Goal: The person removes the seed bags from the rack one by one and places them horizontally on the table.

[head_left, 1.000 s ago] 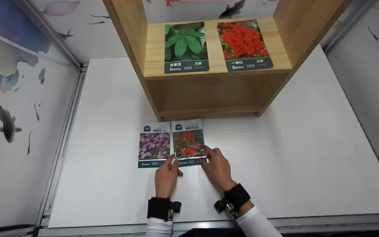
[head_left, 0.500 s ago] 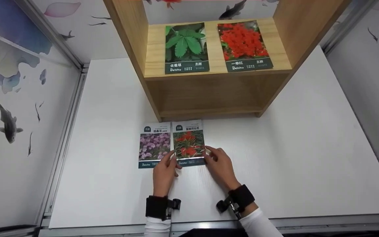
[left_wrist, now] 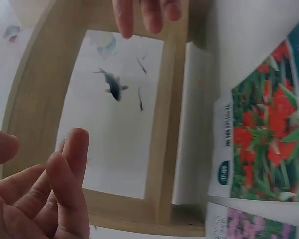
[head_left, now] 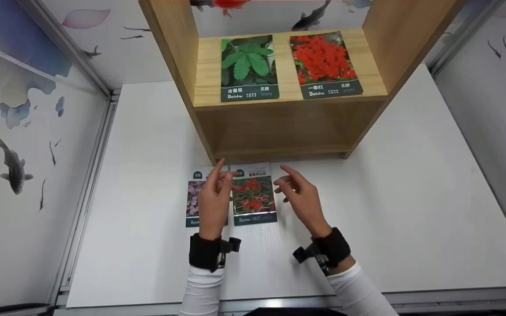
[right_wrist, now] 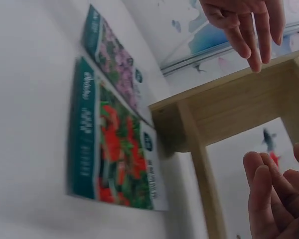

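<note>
Both hands raised off the desk, fingers loosely spread, holding nothing. Left hand hovers over the purple-flower packet; right hand just right of the red-flower packet. The two packets lie flat, side by side and touching, directly in front of the wooden shelf. On the shelf top: a green-leaf packet and a second red-flower packet.
</note>
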### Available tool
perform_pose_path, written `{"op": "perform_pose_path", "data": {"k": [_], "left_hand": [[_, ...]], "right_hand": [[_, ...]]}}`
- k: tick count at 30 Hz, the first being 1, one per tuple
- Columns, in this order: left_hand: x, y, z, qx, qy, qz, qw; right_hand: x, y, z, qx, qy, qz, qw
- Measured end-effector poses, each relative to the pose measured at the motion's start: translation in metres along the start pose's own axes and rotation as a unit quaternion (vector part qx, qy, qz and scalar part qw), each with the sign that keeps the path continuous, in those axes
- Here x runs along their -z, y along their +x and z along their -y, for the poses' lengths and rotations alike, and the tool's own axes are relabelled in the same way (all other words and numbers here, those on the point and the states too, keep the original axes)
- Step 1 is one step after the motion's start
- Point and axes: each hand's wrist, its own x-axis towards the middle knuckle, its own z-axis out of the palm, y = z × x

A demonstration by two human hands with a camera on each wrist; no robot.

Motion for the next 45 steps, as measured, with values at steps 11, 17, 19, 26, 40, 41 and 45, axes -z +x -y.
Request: {"op": "perform_pose_path", "data": {"k": [11,17,19,26,40,41,45], "left_hand": [[0.000,0.048,-0.060,-0.079,-0.035,0.003,0.9963],[-0.001,0.069,-0.074,-0.068,-0.056,0.009,0.9960],[-0.001,0.075,-0.075,-0.058,-0.053,0.011,0.9969],[0.000,0.088,-0.079,-0.040,-0.034,0.012,0.9985],[0.009,0.116,-0.104,0.015,-0.133,0.076,0.9880],[0.011,0.117,-0.108,0.019,-0.143,0.074,0.9868],[0.014,0.115,-0.119,0.033,-0.165,0.074,0.9829]], "right_hand": [[0.013,0.037,0.082,0.103,0.037,-0.021,0.994],[0.013,0.060,0.099,0.100,0.065,-0.013,0.993],[0.012,0.065,0.103,0.092,0.073,-0.010,0.993],[0.012,0.076,0.115,0.059,0.099,-0.004,0.993],[0.016,0.108,0.133,-0.005,0.105,0.031,0.994],[0.016,0.109,0.132,-0.003,0.106,0.033,0.994],[0.017,0.111,0.132,-0.002,0.113,0.035,0.993]]}}
